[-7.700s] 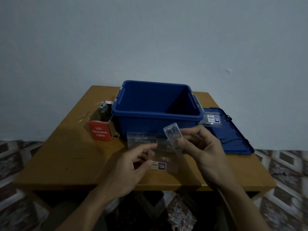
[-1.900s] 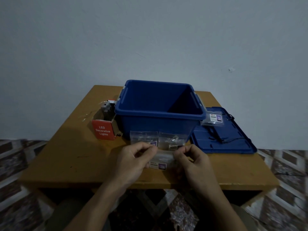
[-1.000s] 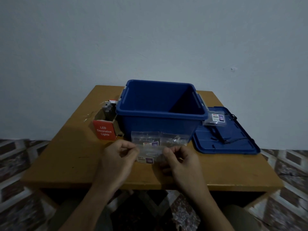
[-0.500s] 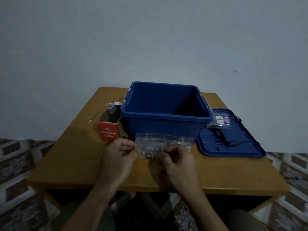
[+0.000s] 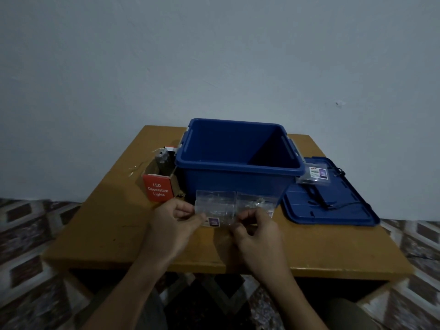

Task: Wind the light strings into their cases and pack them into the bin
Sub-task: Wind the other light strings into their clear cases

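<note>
- Left hand (image 5: 176, 225) and right hand (image 5: 258, 231) each pinch one end of a clear case (image 5: 217, 220), low over the tabletop (image 5: 107, 225), just in front of the blue bin (image 5: 238, 184).
- Likely step: shutting this case. Next, lift it over the rim and set it inside.
- Nothing shows inside the bin; two more cases (image 5: 215, 200) stand at its front wall.
- Lid (image 5: 345, 210), on the right, carries a fourth case (image 5: 314, 175) and a black cord (image 5: 316, 198).
- Open red box (image 5: 158, 189), on the left, holds a grey part (image 5: 163, 158).

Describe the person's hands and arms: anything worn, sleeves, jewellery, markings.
The left hand and right hand are bare: no gloves, rings, watch or bands visible. The left forearm and right forearm are uncovered down to the bottom edge of the view, so no sleeves show. Dim light could hide small marks.
</note>
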### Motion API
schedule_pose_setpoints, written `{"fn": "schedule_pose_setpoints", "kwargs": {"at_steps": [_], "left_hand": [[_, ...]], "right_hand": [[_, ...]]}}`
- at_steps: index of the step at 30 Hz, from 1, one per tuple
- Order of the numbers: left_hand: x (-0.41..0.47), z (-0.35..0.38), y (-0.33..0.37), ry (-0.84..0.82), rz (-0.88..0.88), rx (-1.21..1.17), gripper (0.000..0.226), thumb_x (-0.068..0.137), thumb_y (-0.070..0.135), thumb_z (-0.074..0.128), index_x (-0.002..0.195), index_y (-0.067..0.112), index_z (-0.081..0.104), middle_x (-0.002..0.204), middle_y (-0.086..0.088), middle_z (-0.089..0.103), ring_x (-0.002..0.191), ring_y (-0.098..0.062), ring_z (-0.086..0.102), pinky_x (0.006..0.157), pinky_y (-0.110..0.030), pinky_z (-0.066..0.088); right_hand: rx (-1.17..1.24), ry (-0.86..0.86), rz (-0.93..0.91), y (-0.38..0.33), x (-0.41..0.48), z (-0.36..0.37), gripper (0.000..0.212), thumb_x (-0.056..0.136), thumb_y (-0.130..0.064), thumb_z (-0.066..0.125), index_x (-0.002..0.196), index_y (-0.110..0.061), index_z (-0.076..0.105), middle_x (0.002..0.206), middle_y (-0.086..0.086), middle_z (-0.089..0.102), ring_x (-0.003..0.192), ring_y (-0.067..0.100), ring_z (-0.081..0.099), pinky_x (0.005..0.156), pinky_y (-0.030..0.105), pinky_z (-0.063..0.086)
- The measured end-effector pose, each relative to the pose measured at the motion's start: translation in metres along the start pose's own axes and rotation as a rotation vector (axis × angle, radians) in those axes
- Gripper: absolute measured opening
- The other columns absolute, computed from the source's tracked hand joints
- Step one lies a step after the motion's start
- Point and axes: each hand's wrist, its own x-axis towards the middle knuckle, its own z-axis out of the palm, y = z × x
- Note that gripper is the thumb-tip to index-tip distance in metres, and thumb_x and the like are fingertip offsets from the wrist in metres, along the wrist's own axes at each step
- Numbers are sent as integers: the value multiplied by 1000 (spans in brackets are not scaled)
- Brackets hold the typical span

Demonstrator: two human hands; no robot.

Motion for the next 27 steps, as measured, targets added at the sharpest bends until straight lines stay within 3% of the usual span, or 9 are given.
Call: {"fn": "schedule_pose_setpoints", "kwargs": {"at_steps": [5,10,16,20,23,27], "left_hand": [[-2,-12,3,-1,9,-27,23,79,26,83,95,21,67,99,1,70,92,-12,68,84,-36,59],[-5,-37,12,53,112,28,10,87,25,74,93,27,67,95,7,69,91,-8,65,77,-32,57],[11,-82,22,131,222,117,3,94,29,65,96,28,67,96,9,69,91,-6,64,76,-33,58],[34,-110,26,186,247,161,3,92,21,68,90,22,70,84,2,70,79,-14,65,69,-32,54],[61,-128,29,198,287,216,3,92,18,68,92,17,71,82,3,70,75,-11,64,64,-25,47],[104,-139,29,171,268,340,8,93,24,66,99,21,71,92,4,70,88,-14,66,69,-24,48]], "right_hand": [[-66,40,-84,-3,-5,-3,16,94,-17,65,94,-32,59,95,-13,64,90,-2,60,67,11,43],[-199,52,-253,-21,-10,-3,16,94,-23,63,85,-34,56,87,-13,61,79,2,57,63,14,38],[-369,-160,-500,-73,-6,17,19,96,-26,58,85,-39,49,91,-19,52,85,-4,51,67,13,40],[-521,-258,-709,-112,3,40,4,100,-32,49,96,-30,52,100,-11,53,93,7,45,86,26,41],[-642,-106,-922,-142,29,59,13,97,-28,51,95,-20,61,98,0,63,94,19,50,83,38,43],[-923,-83,-870,-177,84,79,20,92,-27,54,106,-17,63,107,5,65,107,26,51,89,42,37]]}}
